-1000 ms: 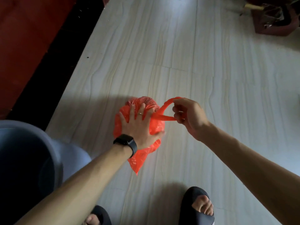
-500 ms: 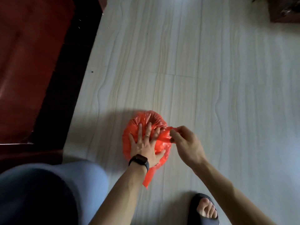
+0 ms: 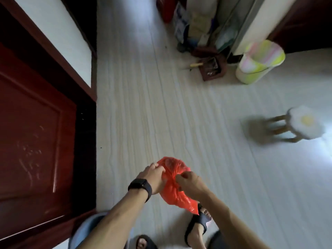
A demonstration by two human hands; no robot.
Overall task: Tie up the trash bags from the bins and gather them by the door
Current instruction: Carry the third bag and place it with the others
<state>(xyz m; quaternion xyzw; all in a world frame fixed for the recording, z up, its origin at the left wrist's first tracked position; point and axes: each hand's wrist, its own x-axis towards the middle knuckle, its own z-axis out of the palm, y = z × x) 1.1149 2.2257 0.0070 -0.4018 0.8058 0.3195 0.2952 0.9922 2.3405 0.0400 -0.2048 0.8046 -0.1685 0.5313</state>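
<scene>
Clutching the red trash bag (image 3: 170, 165) with the left hand (image 3: 154, 177), fingers curled over its bunched top, smartwatch (image 3: 140, 186) on that wrist. Pinching the twisted neck of plastic with the right hand (image 3: 190, 183), fingers closed tight on it, just beside the left. Holding the bag low over the pale tiled floor (image 3: 161, 105), in front of the dark sandals (image 3: 197, 224); cannot tell whether resting on the tiles or lifted clear.

Looks mid-knot: neck gathered and cinched, no finished knot showing. Seems to be at the tying stage for this one bag, with setting it down by the door left to do, and possibly more bins to empty: a pale blue bin (image 3: 84, 229) at the near left edge, a pastel striped bin (image 3: 258, 62) far right, lining of either not legible.

Sits close to the dark red door (image 3: 36, 141) on the left, so little travel likely needed. Leaves wide bare floor ahead and to the right. Worth minding the black threshold strip (image 3: 86, 141) along the door edge, the flower-cushion stool (image 3: 303, 123) well apart on the right, and the dustpan (image 3: 212, 69) with clutter by the far wall.
</scene>
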